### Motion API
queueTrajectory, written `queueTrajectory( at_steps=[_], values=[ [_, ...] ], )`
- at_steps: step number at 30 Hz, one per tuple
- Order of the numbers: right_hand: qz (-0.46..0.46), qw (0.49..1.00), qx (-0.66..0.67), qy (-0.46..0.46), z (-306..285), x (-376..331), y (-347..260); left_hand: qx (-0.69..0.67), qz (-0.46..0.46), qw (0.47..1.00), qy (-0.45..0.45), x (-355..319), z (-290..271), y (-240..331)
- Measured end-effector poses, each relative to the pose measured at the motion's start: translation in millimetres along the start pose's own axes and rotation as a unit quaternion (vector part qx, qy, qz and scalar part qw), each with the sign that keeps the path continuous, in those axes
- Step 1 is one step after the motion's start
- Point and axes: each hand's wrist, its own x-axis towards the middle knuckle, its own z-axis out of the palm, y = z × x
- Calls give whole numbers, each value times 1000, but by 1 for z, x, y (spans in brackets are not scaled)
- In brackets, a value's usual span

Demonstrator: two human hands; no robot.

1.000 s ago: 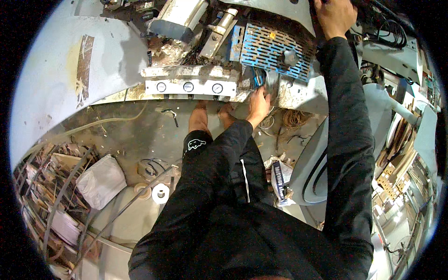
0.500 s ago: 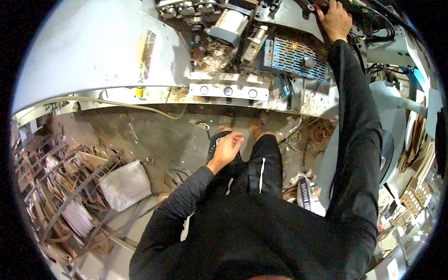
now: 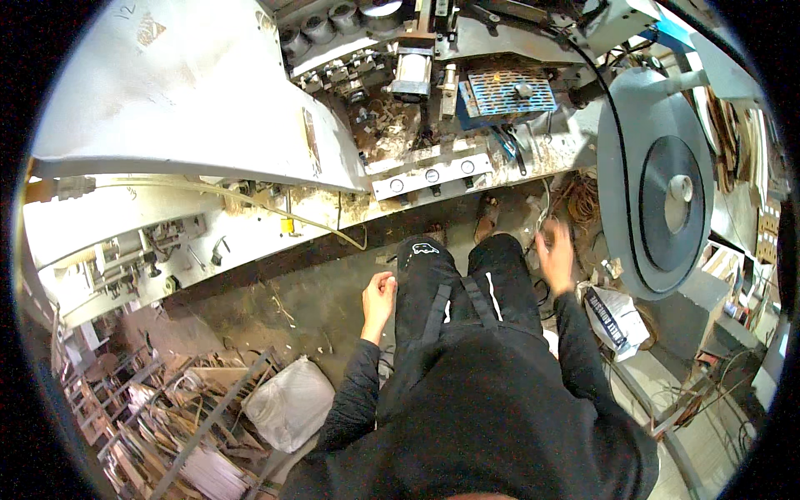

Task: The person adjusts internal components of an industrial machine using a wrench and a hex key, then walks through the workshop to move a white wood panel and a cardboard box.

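My left hand point(image 3: 379, 302) hangs beside my left thigh. Its fingers are curled in, and nothing shows in them. Out to the right of my right knee is my right hand point(image 3: 557, 258), blurred a little, with thumb and fingers apart and nothing held. Behind it on the floor lie coiled cords point(image 3: 581, 200). Ahead of both hands stands a machine with a white panel of three round gauges point(image 3: 432, 176). A blue slotted guard point(image 3: 508, 92) with a round knob sits farther back, and blue-handled pliers point(image 3: 505, 143) lie in front of it.
At the right stands a large grey disc-shaped reel point(image 3: 658, 183). Below it lies a white printed bag point(image 3: 615, 321). A white cover point(image 3: 192, 92) fills the far left. At lower left are a white sack point(image 3: 290, 402) and a metal rack point(image 3: 208, 417) of strips.
My right hand has come off the machine's far right and down beside my right knee. My left hand has moved from above my thigh to its left side. The view has shifted.
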Motion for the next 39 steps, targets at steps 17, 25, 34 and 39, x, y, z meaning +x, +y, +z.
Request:
queueTrajectory(
  at_steps=[17,25,34,39],
  values=[
    [529,825,194,-40,16,-529,206,143,258,935,-198,31,123,197],
    [443,814,365,91,44,-510,279,304,315,857,-271,-44,193,169],
    [498,715,480,103,-16,-594,400,331,334,849,-243,-131,274,176],
    [592,667,446,76,-88,-596,412,318,395,842,-183,-178,288,164]
  ],
)
